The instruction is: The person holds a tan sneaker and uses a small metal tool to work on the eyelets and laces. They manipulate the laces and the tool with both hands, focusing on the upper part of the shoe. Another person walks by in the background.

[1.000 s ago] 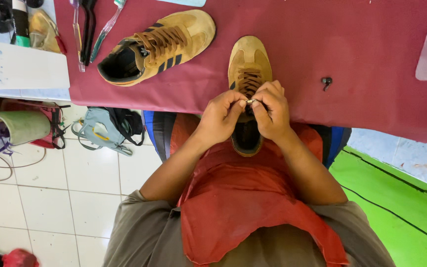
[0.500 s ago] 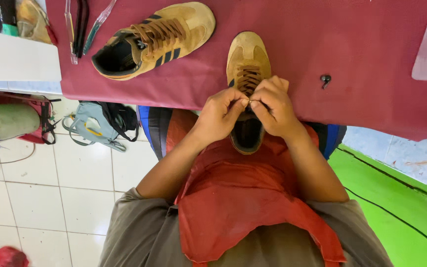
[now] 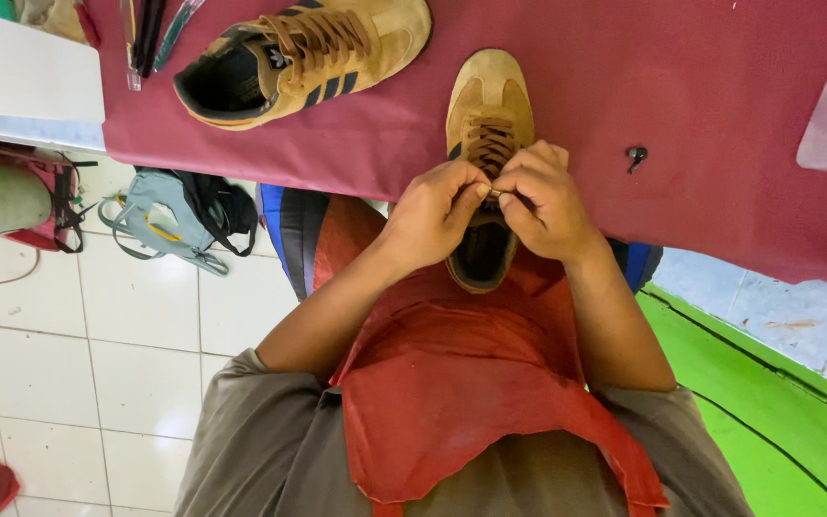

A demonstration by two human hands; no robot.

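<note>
Tan suede sneaker with brown laces sits toe-away at the maroon tabletop edge; left hand and right hand fingers pinched tight on a lace end over its tongue

Tan shoe — dark stripes, perhaps navy — maroon tablecloth.

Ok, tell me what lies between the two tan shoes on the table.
In the head view, only bare maroon table cover separates the side-lying shoe from the shoe being laced.
</note>
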